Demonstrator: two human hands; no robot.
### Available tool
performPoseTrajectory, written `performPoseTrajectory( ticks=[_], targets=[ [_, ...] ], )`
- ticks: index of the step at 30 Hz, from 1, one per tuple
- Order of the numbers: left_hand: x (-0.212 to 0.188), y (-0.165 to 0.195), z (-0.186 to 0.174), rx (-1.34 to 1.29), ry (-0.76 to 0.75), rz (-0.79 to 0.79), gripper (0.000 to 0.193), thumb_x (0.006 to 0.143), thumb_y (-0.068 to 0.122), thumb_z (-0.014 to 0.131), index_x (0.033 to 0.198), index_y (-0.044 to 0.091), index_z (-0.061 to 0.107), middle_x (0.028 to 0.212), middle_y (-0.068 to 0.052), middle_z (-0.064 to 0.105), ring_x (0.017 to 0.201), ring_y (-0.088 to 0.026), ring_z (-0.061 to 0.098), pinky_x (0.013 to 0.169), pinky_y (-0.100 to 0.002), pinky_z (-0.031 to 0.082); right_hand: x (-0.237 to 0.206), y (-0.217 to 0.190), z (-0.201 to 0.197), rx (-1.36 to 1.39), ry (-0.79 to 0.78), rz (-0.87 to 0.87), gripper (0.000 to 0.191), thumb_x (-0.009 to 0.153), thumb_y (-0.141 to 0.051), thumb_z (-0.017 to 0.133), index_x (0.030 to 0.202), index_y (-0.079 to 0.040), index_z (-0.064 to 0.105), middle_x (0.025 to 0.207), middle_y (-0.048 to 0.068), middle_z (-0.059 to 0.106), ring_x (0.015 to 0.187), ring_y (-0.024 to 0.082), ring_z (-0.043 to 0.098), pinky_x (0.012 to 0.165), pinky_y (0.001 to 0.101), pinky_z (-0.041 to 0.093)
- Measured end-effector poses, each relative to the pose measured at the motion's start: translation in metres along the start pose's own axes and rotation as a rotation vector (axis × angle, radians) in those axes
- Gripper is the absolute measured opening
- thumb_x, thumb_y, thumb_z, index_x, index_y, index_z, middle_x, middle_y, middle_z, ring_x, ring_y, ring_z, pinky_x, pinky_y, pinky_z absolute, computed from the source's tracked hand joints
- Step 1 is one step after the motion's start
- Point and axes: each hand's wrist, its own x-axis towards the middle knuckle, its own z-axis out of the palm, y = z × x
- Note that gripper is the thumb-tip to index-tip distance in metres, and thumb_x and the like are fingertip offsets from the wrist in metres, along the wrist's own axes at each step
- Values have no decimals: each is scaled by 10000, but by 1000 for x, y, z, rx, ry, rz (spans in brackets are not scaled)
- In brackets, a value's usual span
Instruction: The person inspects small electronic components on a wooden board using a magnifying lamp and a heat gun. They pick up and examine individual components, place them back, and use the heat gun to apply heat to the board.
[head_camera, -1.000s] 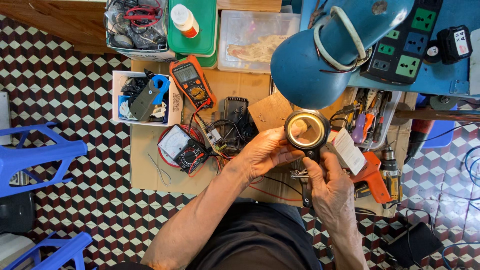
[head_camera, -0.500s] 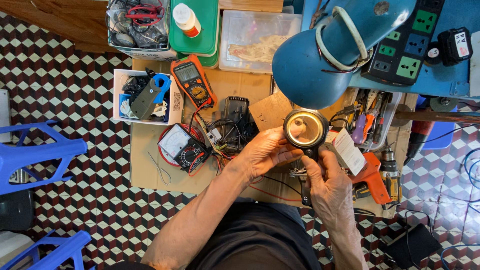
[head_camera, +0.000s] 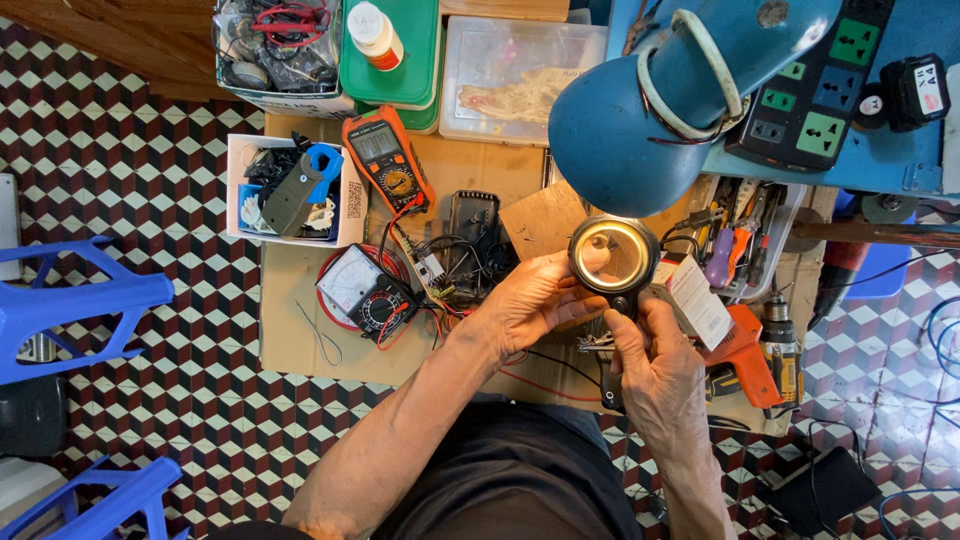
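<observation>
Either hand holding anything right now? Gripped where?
Yes: a round magnifier. The left hand has fingers at its black rim; the right hand grips the handle below the lens.

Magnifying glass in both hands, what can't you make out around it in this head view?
- Whatever lies under the magnifying glass: the lit lens shows only glare.
- Its handle: mostly covered by the right hand.
- Left hand fingertips: hidden behind the lens rim.
- Tools in the tray: partly hidden by the blue lamp.
- Cordless drill: too cluttered to tell fully.
</observation>
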Motion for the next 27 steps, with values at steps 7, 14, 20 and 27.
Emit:
performPoseTrajectory(
  ticks=[7,14,20,27],
  targets=[
    [1,1,-1,7,13,-11,297,913,268,765,1126,69,706,999,-24,702,896,-114,670,814,-281,601,0,-2,0,-2,1,11,309,1004,-291,592,1197,-52,627,705,7,609,588,77,586,482,250,485],
    [-1,2,-1,5,-6,-14,306,917,275,767,1124,58,707,994,-35,695,873,-120,670,811,-282,605,-1,-1,0,-19,-6,34,323,1005,-307,588,1209,-60,626,711,11,608,585,81,590,479,246,496],
    [-1,4,0,0,-20,-15,312,919,270,762,1124,41,704,1002,-51,695,875,-127,679,813,-284,612,-2,2,0,-24,-3,11,324,1010,-324,579,1193,-62,631,728,6,610,591,77,598,479,237,508],
    [-2,7,-2,-4,-52,-18,326,929,265,758,1143,25,703,1013,-57,705,886,-124,685,806,-272,616,-3,0,1,-25,-8,44,342,1000,-311,580,1231,-62,617,713,12,607,573,84,593,471,244,504]
  ],
)
